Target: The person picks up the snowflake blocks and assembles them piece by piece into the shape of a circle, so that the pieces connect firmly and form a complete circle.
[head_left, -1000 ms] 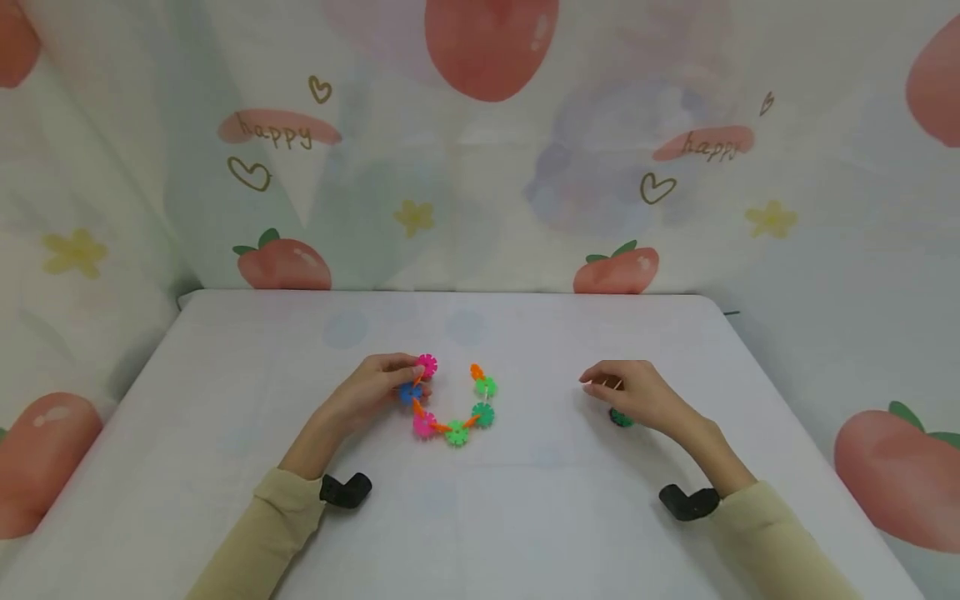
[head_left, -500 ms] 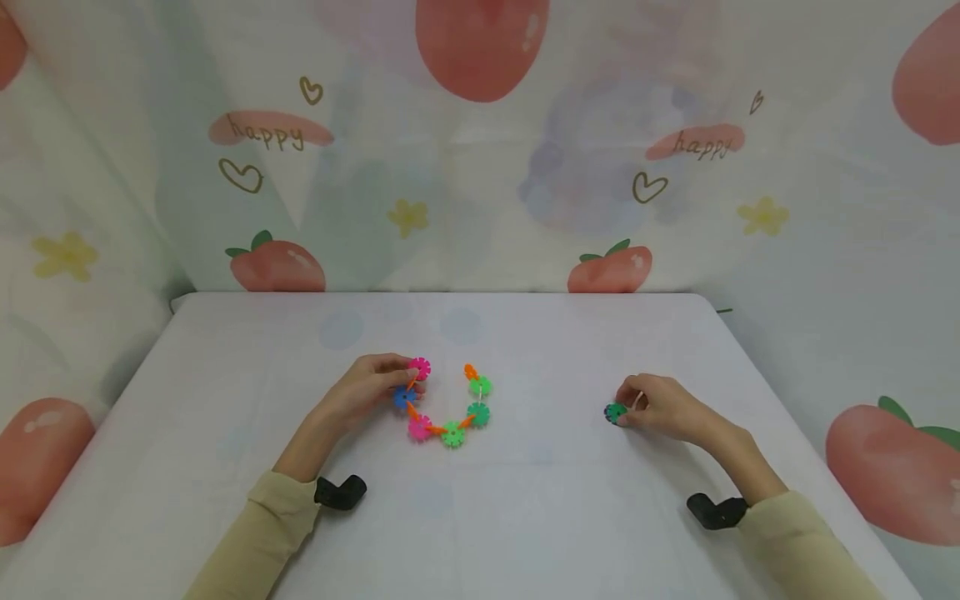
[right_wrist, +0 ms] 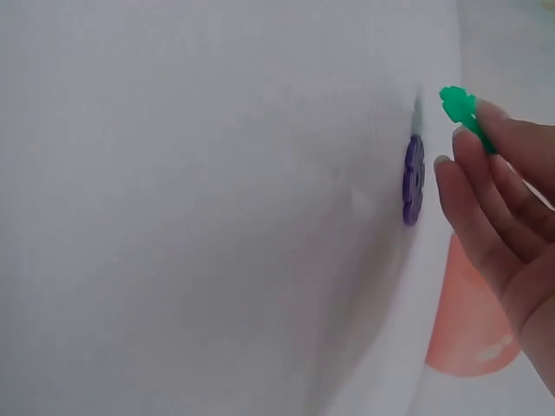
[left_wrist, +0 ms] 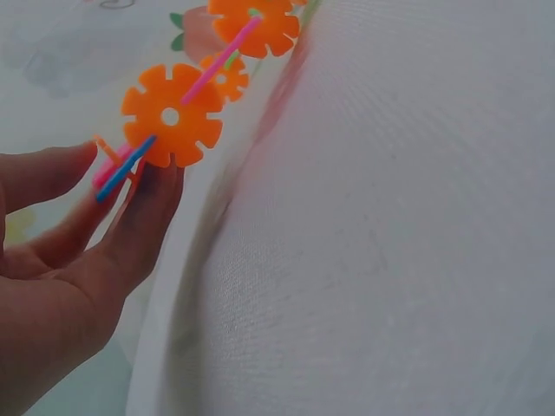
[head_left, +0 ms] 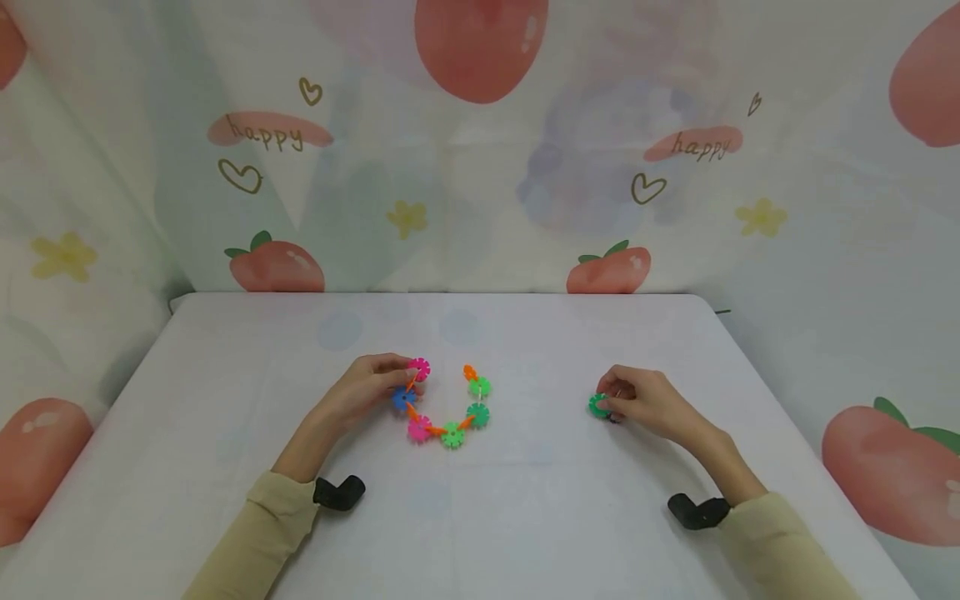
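Observation:
My left hand [head_left: 373, 385] pinches the pink end disc [head_left: 422, 367] of a curved chain of slotted plastic discs. The chain runs through a blue disc [head_left: 403, 399], a lower pink disc [head_left: 419, 429] and several green and orange ones, ending at an orange disc [head_left: 469, 372]. In the left wrist view, an orange disc [left_wrist: 172, 117] stands beside the fingertips, slotted into a blue one seen edge-on. Off to the right, my right hand [head_left: 647, 402] pinches a green disc [right_wrist: 460, 106] between thumb and fingers. Below it a purple disc [right_wrist: 414, 182] lies on the table.
A white cloth covers the table [head_left: 480, 525]. Behind it hangs a patterned backdrop [head_left: 465, 242] with printed fruit and flowers. Black wrist mounts [head_left: 339, 493] stick out from both sleeves.
My right hand came down onto the dark disc on the table, took hold of the green disc there and moved slightly left with it. My left hand keeps holding the chain in place.

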A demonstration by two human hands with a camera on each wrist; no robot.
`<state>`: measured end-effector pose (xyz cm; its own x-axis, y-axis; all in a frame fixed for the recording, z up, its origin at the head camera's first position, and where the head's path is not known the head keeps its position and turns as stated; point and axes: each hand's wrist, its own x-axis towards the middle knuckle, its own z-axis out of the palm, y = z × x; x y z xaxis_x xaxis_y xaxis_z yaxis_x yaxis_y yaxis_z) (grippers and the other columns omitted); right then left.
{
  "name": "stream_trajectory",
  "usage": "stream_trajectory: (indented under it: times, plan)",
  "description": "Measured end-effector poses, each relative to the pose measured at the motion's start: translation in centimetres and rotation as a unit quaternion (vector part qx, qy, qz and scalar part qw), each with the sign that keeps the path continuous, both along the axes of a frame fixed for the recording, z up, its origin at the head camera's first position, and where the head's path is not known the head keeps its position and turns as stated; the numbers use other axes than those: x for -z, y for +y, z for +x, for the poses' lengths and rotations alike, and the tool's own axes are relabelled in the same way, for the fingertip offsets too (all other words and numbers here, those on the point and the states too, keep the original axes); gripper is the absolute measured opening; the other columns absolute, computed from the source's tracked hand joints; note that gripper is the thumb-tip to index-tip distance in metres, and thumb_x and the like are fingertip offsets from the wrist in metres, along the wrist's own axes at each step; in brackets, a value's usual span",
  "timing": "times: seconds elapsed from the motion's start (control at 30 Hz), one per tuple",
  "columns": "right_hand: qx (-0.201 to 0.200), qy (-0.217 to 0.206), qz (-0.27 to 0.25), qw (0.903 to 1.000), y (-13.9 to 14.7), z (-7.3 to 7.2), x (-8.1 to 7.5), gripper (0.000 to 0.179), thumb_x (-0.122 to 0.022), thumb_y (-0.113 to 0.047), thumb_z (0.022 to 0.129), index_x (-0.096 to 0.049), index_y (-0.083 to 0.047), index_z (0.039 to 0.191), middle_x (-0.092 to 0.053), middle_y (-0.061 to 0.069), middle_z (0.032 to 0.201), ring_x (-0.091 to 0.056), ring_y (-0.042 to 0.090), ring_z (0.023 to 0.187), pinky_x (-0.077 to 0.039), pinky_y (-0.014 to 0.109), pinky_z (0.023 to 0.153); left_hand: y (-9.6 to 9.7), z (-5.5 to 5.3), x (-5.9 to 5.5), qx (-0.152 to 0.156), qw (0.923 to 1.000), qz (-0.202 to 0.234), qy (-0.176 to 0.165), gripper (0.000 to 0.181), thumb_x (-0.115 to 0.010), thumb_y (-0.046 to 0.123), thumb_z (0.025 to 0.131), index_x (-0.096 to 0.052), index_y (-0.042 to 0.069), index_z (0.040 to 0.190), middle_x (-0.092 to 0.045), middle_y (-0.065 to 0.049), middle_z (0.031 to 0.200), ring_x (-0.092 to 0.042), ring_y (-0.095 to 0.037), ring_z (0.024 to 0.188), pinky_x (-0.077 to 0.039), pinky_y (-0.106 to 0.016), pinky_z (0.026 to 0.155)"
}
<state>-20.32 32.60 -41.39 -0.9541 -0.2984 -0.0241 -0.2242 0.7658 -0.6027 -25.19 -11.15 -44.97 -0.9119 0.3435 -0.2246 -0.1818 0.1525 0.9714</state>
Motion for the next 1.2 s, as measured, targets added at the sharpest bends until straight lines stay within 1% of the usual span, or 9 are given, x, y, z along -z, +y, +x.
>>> stream_trajectory:
  times: [0.13,0.27,0.4,0.47,0.53,0.67,0.77,1.07,1.2]
  plan:
    - [0.008,-0.002,-0.034,0.9994,-1.4,-0.4,0.1,0.012,-0.076,-0.008,0.093,-0.068,-0.006,0.102,-0.068,0.007,0.088,-0.069,0.018,0.069,-0.057,0.026,0.062,0.0,-0.1,0.1,-0.003,1.0,0.002,0.001,0.043,-0.058,0.017,0.105,-0.053,-0.008,0.14,-0.07,-0.022,0.126,-0.075,-0.025,0.106,-0.048,-0.04,0.111]
    - [0.008,-0.003,-0.051,0.9987,-3.2,-0.8,0.0,0.011,-0.074,-0.009,0.094,-0.071,-0.009,0.105,-0.068,0.008,0.093,-0.069,0.019,0.07,-0.052,0.025,0.055,-0.1,-0.2,0.1,-0.012,0.9999,-0.005,0.002,0.043,-0.057,0.019,0.106,-0.055,-0.007,0.14,-0.069,-0.02,0.128,-0.073,-0.023,0.109,-0.048,-0.04,0.111]
    - [-0.001,-0.009,-0.071,0.9974,-5.1,-1.4,0.0,0.012,-0.072,-0.008,0.096,-0.073,-0.009,0.107,-0.069,0.008,0.095,-0.07,0.019,0.07,-0.054,0.026,0.06,-0.1,-0.2,0.3,-0.021,0.9997,-0.008,0.006,0.041,-0.058,0.02,0.106,-0.059,-0.006,0.138,-0.068,-0.018,0.129,-0.069,-0.016,0.109,-0.051,-0.037,0.109]
    - [-0.012,-0.009,-0.08,0.9967,-6.2,-1.9,0.0,0.013,-0.071,-0.007,0.096,-0.074,-0.007,0.109,-0.07,0.009,0.096,-0.07,0.019,0.071,-0.058,0.028,0.067,-0.2,-0.2,0.4,-0.024,0.9997,-0.005,0.006,0.04,-0.059,0.019,0.105,-0.06,-0.006,0.137,-0.068,-0.017,0.128,-0.068,-0.013,0.108,-0.053,-0.035,0.106]
    - [-0.025,-0.005,-0.084,0.9961,-7.3,-2.3,-0.1,0.016,-0.071,-0.006,0.096,-0.073,-0.007,0.112,-0.068,0.009,0.097,-0.071,0.019,0.072,-0.059,0.028,0.073,-0.2,-0.2,0.5,-0.025,0.9997,-0.004,0.005,0.04,-0.06,0.02,0.105,-0.061,-0.005,0.136,-0.07,-0.015,0.126,-0.068,-0.012,0.106,-0.054,-0.033,0.104]
    - [-0.042,0.003,-0.093,0.9947,-9.4,-3.0,-0.4,0.021,-0.072,-0.006,0.095,-0.073,-0.005,0.116,-0.068,0.008,0.096,-0.073,0.017,0.074,-0.06,0.026,0.076,-0.1,-0.2,0.4,-0.026,0.9996,-0.001,0.001,0.04,-0.062,0.022,0.104,-0.063,-0.003,0.134,-0.072,-0.013,0.121,-0.071,-0.013,0.102,-0.055,-0.032,0.102]
    - [-0.046,0.008,-0.106,0.9933,-10.9,-3.5,-0.5,0.02,-0.073,-0.007,0.095,-0.073,-0.004,0.115,-0.073,0.006,0.096,-0.074,0.017,0.075,-0.06,0.026,0.077,0.0,-0.2,0.3,-0.025,0.9997,0.005,-0.002,0.039,-0.064,0.022,0.103,-0.063,-0.002,0.133,-0.074,-0.014,0.118,-0.075,-0.016,0.099,-0.055,-0.033,0.103]
    - [-0.059,0.029,-0.158,0.9853,-14.5,-5.0,0.2,0.014,-0.073,-0.004,0.094,-0.075,-0.003,0.108,-0.078,0.011,0.096,-0.074,0.025,0.076,-0.063,0.044,0.076,0.0,-0.2,0.2,-0.023,0.9994,0.023,-0.008,0.039,-0.065,0.022,0.102,-0.063,-0.004,0.131,-0.077,-0.01,0.11,-0.077,-0.016,0.095,-0.057,-0.03,0.098]
    - [-0.062,0.033,-0.165,0.9838,-15.9,-5.5,0.5,0.011,-0.075,-0.006,0.093,-0.076,-0.003,0.103,-0.078,0.01,0.091,-0.075,0.022,0.077,-0.063,0.036,0.077,-0.1,-0.1,0.3,-0.019,0.9994,0.03,-0.004,0.039,-0.065,0.022,0.103,-0.063,-0.006,0.131,-0.077,-0.012,0.109,-0.078,-0.02,0.096,-0.056,-0.031,0.1]
